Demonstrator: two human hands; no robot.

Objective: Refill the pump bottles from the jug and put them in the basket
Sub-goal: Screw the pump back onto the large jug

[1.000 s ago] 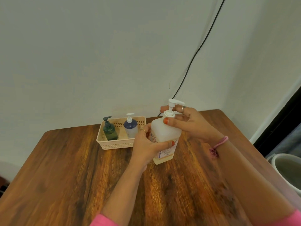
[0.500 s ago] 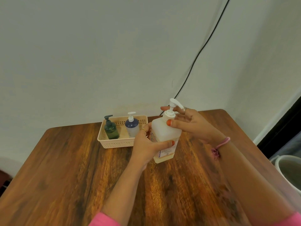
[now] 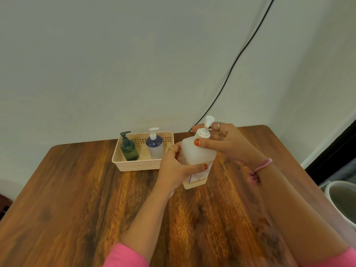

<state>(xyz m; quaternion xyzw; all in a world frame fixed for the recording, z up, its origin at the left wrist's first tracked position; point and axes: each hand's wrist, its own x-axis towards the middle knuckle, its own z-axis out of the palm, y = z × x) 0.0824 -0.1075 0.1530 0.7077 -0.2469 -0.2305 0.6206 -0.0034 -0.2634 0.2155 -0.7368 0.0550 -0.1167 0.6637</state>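
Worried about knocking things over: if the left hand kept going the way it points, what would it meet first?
The left hand already grips the white pump bottle; that is first. Depth is unclear.

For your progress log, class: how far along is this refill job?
Done, by the look of it: the green bottle and blue bottle stand in the basket. In hand: the left hand grips the white bottle while the right hand holds its pump. Left: basketing it.

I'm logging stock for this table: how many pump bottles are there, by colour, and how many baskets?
Green bottle: 1
Blue bottle: 1
White bottle: 1
Basket: 1
Total: 4
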